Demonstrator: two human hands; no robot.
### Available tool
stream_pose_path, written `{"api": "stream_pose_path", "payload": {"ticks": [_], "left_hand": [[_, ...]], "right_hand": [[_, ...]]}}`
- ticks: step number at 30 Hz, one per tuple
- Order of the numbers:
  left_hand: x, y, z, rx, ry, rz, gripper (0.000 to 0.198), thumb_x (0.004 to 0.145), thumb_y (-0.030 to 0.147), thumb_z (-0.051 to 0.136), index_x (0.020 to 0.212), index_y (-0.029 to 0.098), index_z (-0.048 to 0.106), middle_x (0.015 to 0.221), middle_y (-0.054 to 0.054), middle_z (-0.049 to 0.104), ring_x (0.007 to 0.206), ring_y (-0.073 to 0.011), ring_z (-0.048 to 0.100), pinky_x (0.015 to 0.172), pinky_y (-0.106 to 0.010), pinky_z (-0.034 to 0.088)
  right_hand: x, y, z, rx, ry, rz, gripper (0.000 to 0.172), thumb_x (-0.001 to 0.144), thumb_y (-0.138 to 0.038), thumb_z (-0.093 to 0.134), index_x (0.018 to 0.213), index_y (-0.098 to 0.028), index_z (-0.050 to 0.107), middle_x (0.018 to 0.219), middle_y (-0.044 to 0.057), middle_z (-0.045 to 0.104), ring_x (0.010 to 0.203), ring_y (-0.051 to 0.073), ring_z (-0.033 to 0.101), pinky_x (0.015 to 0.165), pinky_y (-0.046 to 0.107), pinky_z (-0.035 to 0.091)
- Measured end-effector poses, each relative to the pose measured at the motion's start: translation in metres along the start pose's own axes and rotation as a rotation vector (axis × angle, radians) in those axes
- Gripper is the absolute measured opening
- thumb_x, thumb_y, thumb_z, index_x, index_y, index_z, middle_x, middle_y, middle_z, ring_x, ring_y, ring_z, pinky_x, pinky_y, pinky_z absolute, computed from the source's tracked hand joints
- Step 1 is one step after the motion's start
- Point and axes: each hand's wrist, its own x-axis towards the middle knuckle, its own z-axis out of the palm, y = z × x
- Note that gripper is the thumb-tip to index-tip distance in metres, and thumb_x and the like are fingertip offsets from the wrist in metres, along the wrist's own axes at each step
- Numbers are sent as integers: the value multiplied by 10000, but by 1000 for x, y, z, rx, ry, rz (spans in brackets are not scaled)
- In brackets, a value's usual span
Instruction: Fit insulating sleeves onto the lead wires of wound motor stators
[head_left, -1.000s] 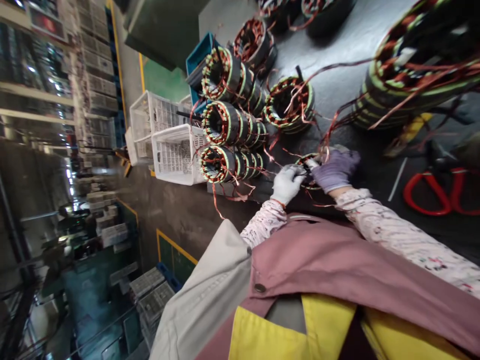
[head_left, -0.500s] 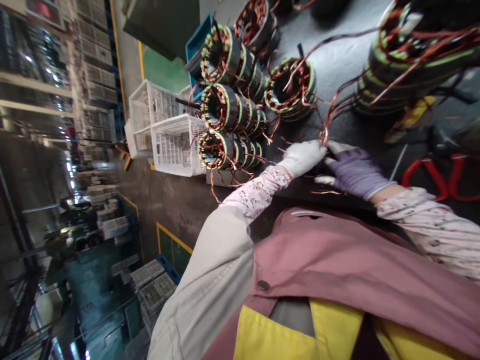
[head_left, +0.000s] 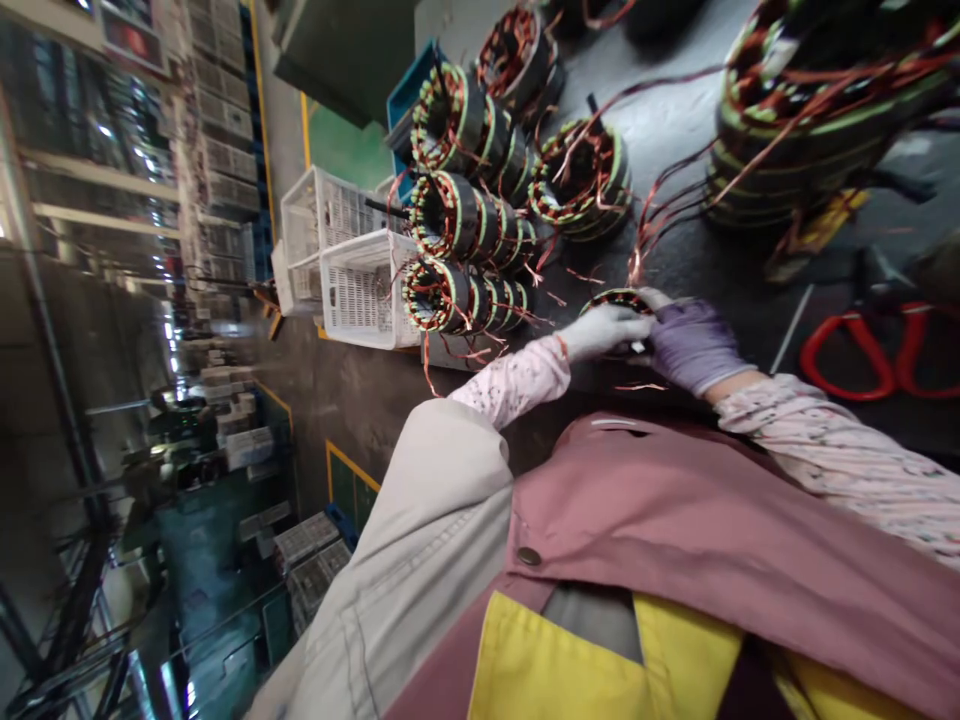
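A small stator (head_left: 616, 297), a ring with a green-and-black edge and copper winding, sits at the near edge of the bench, partly covered by my gloves. My left hand (head_left: 604, 332), in a white glove, is closed on its near left side. From the right, my right hand (head_left: 694, 345), in a purple-and-white glove, grips the same stator with bent fingers. Just beyond the gloves, a bundle of copper lead wires (head_left: 637, 262) with frayed ends stretches to a large stator (head_left: 795, 150) at the upper right.
Several wound stators (head_left: 472, 215) lie and stand at the left of the bench, one more stator (head_left: 581, 185) nearer the middle. Red-handled scissors (head_left: 851, 355) lie at the right. White plastic crates (head_left: 360, 290) stand beyond the bench's left end. Copper scraps are strewn about.
My hands have let go of the lead wire ends and moved slightly down onto the small stator, which now shows between them. The camera view has shifted a little.
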Motion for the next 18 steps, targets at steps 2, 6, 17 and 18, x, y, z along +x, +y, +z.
{"api": "stream_pose_path", "payload": {"ticks": [2,6,17,18], "left_hand": [[-9,-12,6,-135,79,-10,380,997,341,389,1109,145,695,985,-46,740,872,-99,671,844,-204,510],[-10,-30,15,-178,135,3,360,971,280,443,1213,105,644,1225,-114,685,1123,-179,630,1007,-275,455],[20,-12,-2,212,-124,269,368,914,372,500,1098,131,708,1085,-134,707,1021,-267,659,841,-339,487],[17,-8,-3,253,-111,269,357,918,356,489,1069,127,716,1052,-142,710,1002,-274,665,826,-349,487]], "right_hand": [[0,2,0,-10,3,-13,499,800,-367,644,1217,-94,617,1553,192,319,1125,338,465,967,448,344],[1,6,3,-68,42,-76,460,855,-391,571,1190,-85,643,1551,193,319,1110,313,455,959,431,340],[2,9,3,-117,25,-58,466,846,-427,589,1176,-106,661,1551,167,330,1052,279,454,883,393,355],[2,9,2,-121,18,-50,448,846,-419,587,1148,-99,671,1548,173,334,1056,284,460,885,396,359]]}}
